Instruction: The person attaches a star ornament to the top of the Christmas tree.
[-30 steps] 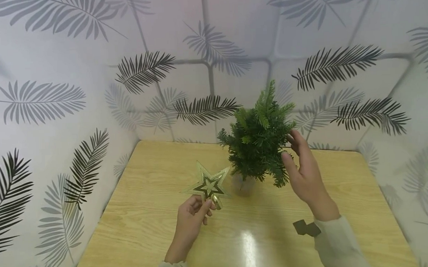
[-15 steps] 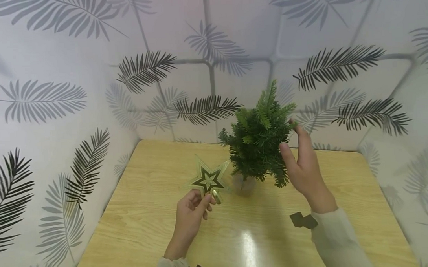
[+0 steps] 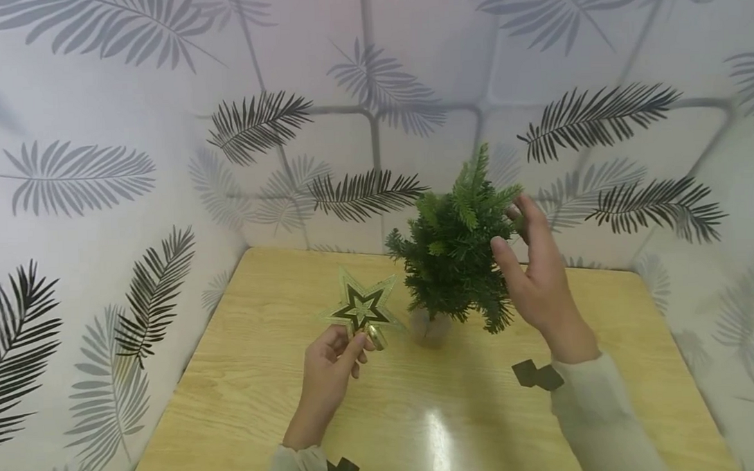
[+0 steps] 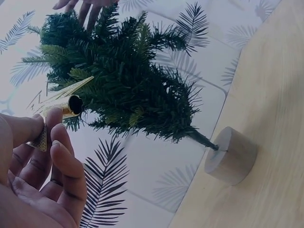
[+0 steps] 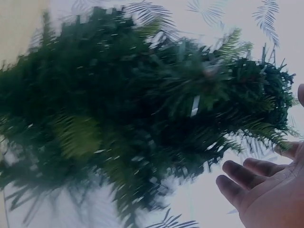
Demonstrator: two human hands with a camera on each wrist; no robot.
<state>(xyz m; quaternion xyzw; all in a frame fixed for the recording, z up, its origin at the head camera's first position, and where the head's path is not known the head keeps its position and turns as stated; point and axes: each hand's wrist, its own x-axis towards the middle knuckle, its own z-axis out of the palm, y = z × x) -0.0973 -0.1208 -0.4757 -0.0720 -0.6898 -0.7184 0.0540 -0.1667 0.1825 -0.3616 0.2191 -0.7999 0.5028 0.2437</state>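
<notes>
A small artificial Christmas tree [image 3: 455, 257] stands upright near the back of the table, on a round wooden base [image 4: 232, 156]. My left hand [image 3: 327, 373] pinches a gold star tree topper [image 3: 362, 307] low down, between thumb and fingers, left of the tree. In the left wrist view the hollow sleeve [image 4: 65, 106] of the topper points towards the branches. At the tree's right side my right hand [image 3: 541, 295] has its fingers spread and extended. The right wrist view shows these fingertips [image 5: 232, 190] right by the needles near the top.
The light wooden table [image 3: 245, 379] spreads around the tree. Behind it and at both sides rise pale walls [image 3: 408, 47] with a leaf pattern. The back wall is close behind the branches.
My left hand has moved slightly up and left with the star, which has turned a little. The right hand has slid upward along the tree's right side. The tree stays in place.
</notes>
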